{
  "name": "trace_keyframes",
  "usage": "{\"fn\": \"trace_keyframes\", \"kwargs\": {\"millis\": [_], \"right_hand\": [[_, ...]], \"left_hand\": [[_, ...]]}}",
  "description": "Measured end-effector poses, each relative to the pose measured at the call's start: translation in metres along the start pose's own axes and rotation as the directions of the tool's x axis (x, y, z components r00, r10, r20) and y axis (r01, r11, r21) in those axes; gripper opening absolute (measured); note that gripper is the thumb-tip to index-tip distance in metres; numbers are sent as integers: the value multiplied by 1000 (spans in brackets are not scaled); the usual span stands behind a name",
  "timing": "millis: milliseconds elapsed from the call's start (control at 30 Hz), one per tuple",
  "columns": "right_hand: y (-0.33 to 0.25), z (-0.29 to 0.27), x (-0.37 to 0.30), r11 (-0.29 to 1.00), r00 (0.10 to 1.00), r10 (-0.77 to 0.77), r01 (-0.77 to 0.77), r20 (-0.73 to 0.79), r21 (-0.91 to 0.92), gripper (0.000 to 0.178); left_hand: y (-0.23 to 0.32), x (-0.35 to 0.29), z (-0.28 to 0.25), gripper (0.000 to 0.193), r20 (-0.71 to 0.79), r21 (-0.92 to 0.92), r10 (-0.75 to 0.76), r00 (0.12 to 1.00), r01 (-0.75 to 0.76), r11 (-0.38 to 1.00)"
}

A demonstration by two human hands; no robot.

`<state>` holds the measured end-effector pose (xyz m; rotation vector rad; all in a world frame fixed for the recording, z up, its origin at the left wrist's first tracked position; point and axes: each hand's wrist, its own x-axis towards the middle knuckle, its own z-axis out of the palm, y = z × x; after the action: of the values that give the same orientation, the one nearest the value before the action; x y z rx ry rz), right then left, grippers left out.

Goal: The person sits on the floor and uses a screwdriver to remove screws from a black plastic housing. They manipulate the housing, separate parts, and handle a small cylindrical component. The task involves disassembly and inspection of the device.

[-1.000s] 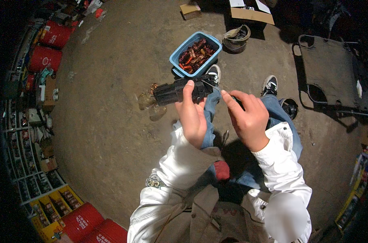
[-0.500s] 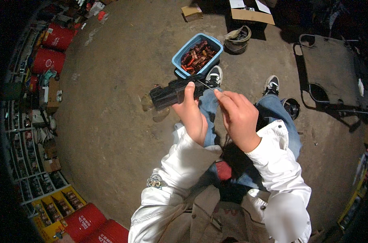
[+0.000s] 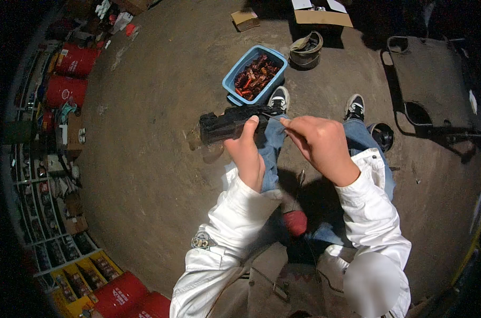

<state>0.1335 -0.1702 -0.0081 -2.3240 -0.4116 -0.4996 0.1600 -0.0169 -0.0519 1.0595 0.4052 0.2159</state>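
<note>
The left hand (image 3: 246, 156) grips a black part (image 3: 219, 130), thumb pressed on its upper face; its other fingers are mostly hidden beneath. The part lies across that thumb, its bulk to the left of it and its narrower end pointing toward the right fingers. The right hand (image 3: 322, 143) is closed in a pinch on a thin tool (image 3: 275, 117), whose shaft runs from the fingertips toward that end; whether the tip is seated cannot be told, and any handle is hidden in the palm. In the inspector's judgement, sound practice here is to keep the part braced by the left thumb, work the tool in short controlled strokes, and keep the left fingers off its line. Just beyond the fingers stand a blue bin (image 3: 231, 85) of reddish scrap (image 3: 256, 79) and a shoe (image 3: 278, 100); a jeans leg (image 3: 272, 151) lies directly below them. These crowd the far side and could catch a slipped tool or dropped piece. Farther out, ahead and right of the fingers, are a bucket (image 3: 306, 59) and a dark folding chair (image 3: 431, 79); well to their left, red drums (image 3: 79, 59) stand by loaded shelves (image 3: 26, 185).
</note>
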Motion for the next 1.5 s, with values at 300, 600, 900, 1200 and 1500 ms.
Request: {"fn": "trace_keyframes", "kwargs": {"millis": [300, 600, 900, 1200, 1500], "right_hand": [[14, -24, 0, 987, 984, 98, -114, 147, 110, 15], [3, -10, -5, 995, 999, -39, 42, 34, -91, 27], [-16, 10, -17, 969, 999, -49, 43, -21, -244, 28], [-19, 29, -23, 966, 996, 71, -56, 51, -252, 27], [17, 3, -19, 987, 956, 160, -161, 248, -16, 13]], "left_hand": [[-8, 0, -2, 25, 82, 68, 0, 997, -5, 998], [-2, -5, 4, 15, 21, -11, -87, 996, 87, 996], [-3, 3, -4, 32, 45, 8, -69, 997, 69, 998], [-14, 11, -17, 36, 25, 172, -37, 999, 32, 985], [-7, 10, -26, 20, 170, 299, -182, 968, 125, 946]]}}
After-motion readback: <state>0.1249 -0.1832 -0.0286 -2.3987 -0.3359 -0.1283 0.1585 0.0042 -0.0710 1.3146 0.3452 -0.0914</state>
